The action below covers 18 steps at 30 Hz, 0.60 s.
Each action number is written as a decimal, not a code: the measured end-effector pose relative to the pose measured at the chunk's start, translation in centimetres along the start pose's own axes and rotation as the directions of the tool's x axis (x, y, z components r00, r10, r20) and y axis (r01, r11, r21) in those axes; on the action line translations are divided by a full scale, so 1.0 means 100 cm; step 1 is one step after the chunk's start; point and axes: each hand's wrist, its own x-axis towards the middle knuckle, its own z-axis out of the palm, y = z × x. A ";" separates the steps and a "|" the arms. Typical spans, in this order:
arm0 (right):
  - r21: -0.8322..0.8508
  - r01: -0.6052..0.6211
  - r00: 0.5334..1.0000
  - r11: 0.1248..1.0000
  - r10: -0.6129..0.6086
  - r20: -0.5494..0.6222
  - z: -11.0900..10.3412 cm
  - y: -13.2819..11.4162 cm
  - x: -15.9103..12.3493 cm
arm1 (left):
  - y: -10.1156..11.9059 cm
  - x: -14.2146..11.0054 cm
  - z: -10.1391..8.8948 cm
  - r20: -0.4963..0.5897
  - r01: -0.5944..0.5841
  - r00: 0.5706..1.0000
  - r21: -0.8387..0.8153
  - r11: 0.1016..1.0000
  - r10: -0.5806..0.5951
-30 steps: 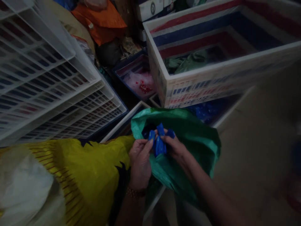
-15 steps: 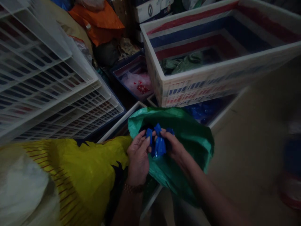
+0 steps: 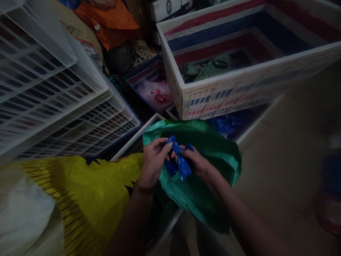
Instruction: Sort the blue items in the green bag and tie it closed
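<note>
since a sec ago both hands have slid a bit up and left w/ the bag, and the blue bundle has been pulled longer: it now runs slantwise betw. the hands instead of standing up in a bunch. left hand (image 3: 152,160) has turned more palm-in, wrist w/ the beaded bracelet (image 3: 141,189) now further left.

left hand is closed on the upper end of the blue plastic piece (image 3: 179,160), thumb and fingertips pinching it. right hand (image 3: 197,164) is pinched shut on the same piece from the other side, fingers curled round the top, the lower end hanging free just below the grip. the piece sits right at the mouth of the green bag (image 3: 210,149), which wraps round behind and under both hands; can't tell if either hand also holds the bag edge.

left of the grip, touching the left forearm: yellow cloth (image 3: 87,192) w/ dark stripes. up-left of the grip: stack of white grid trays (image 3: 58,92), tilted. straight above: big white crate (image 3: 239,81) w/ red and blue bands inside, some green stuff in its bottom. betw. trays and crate, a low blue tray (image 3: 153,87) w/ clear plastic and red bits. just up-right of the grip, under the crate, more blue plastic (image 3: 226,124). far top: orange bag (image 3: 112,21). right side is bare floor (image 3: 287,149), blurred.
</note>
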 end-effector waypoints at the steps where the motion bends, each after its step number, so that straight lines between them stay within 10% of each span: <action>1: -0.007 -0.005 1.000 1.000 0.005 0.003 0.000 0.000 0.001 | 0.001 0.001 0.000 0.013 0.001 1.000 0.023 1.000 -0.001; 6: -0.024 -0.019 1.000 1.000 0.019 -0.017 0.002 0.001 0.003 | 0.003 0.003 -0.003 0.001 -0.002 1.000 0.137 0.991 0.002; 13: -0.075 0.018 0.996 0.997 -0.025 -0.088 -0.002 0.004 -0.003 | 0.008 0.010 -0.019 -0.236 0.014 0.971 -0.150 0.989 -0.049; 18: -0.263 -0.010 0.971 0.965 -0.054 -0.234 -0.007 0.008 -0.003 | 0.017 0.006 -0.024 -0.210 0.080 0.968 -0.246 0.966 -0.134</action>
